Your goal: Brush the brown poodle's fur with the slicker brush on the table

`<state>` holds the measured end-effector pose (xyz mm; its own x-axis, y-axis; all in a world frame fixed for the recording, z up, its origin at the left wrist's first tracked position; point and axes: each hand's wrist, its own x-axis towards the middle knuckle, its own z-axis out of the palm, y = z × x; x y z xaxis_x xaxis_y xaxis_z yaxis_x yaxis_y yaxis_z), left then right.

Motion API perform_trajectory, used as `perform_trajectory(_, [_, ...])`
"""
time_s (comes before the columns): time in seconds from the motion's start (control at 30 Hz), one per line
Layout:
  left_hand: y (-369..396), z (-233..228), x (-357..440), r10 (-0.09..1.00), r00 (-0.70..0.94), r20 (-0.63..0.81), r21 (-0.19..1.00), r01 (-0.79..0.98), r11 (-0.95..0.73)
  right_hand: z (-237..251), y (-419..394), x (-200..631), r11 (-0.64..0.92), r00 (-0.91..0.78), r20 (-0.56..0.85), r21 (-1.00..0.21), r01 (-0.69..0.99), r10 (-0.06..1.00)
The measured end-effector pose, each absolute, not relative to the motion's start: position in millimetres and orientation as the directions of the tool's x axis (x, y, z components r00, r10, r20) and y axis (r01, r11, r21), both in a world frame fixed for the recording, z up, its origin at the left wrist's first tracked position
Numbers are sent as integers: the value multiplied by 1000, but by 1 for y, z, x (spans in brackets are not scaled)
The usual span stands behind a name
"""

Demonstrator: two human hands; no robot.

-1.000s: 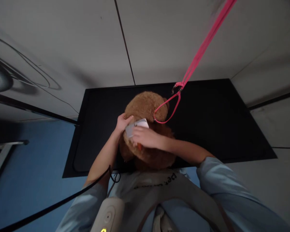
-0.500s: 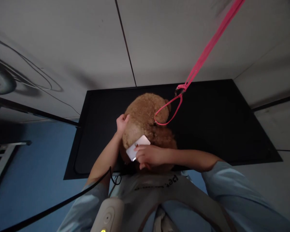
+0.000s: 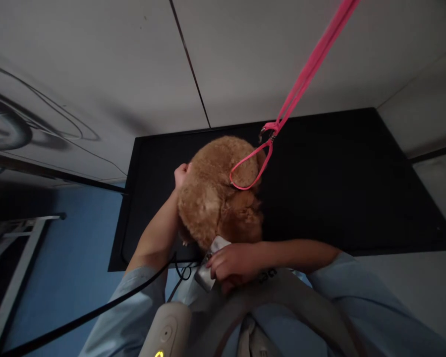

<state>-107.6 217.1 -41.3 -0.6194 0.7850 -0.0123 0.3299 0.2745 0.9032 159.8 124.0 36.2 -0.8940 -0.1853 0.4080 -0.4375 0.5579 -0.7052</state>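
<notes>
Right at the middle of the black table stands a small dog with curly brown fur, seen from above and close to the table's near edge. A pink leash comes down from the upper right and ends in a loop lying around the dog's far end. The right hand is closed around a silver clipper, holding it against the fur at the dog's near end, just above the table's edge. The left hand presses on the dog's far left side; its fingers are buried in the fur, so I cannot tell whether they grip or just rest. The two hands are well apart, one at each end of the animal. Both arms wear light blue sleeves. A black cord runs from the lower left toward the clipper, passing over a pale device at the person's chest. The table top is a dark matte mat with a thin raised border. Behind it rise pale wall panels split by a dark seam, with loose cables drawn across the left one. Left of the table lies a blue floor, with part of a pale metal frame at the edge.
</notes>
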Motion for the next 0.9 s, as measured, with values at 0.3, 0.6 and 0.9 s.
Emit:
perform_trajectory(0.3, [222, -47, -110, 803, -595, -16, 893, 354, 280, 53, 141, 143, 582, -912, 322, -702, -409, -252])
perform_trajectory(0.6, [216, -28, -94, 853, -509, 113, 822, 531, 208, 51, 131, 127, 885, -976, 158, -419, -202, -148])
perform_trajectory(0.9, [214, 2, -72, 937, -325, 124, 841, 535, 74, 53, 133, 117, 942, -993, 120, -331, -54, -15])
